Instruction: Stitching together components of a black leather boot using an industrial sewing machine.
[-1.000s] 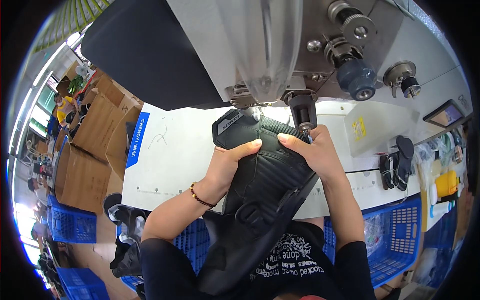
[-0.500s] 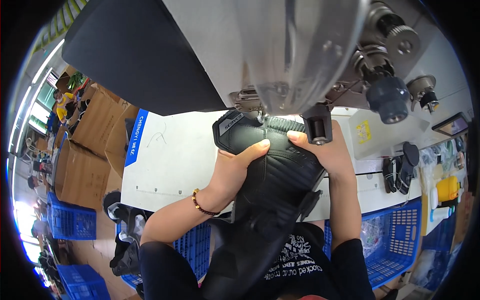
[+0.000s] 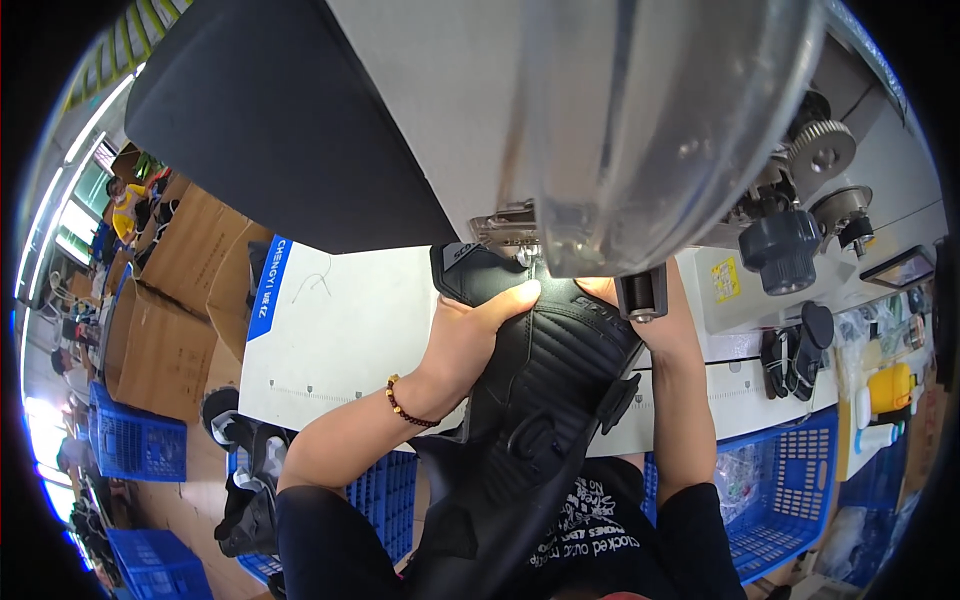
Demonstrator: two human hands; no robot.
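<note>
A black padded leather boot upper (image 3: 565,345) with ribbed quilting, a buckle part and a strap lies beneath the head of a sewing machine (image 3: 600,130). Its far end is at the machine's needle area (image 3: 528,256), while the long shaft hangs back toward my lap. My left hand (image 3: 468,335), below a beaded bracelet, grips the upper's left side, thumb pressed on top and fingers hidden underneath. On the opposite side my right hand (image 3: 674,325) holds the upper; the machine head covers part of that hand and its thumb.
The white table (image 3: 330,350) carries a ruler scale along its front. Black strap-like parts (image 3: 797,352) lie at the right. Blue baskets (image 3: 780,490) stand below, with dark shoe pieces (image 3: 250,490) at the left. Cardboard boxes (image 3: 165,350) and a person in yellow (image 3: 125,212) are farther left.
The view has shifted, so the machine head hangs lower in the picture and covers more of my right thumb and the upper's far ribbed strip. Both hands keep their hold.
</note>
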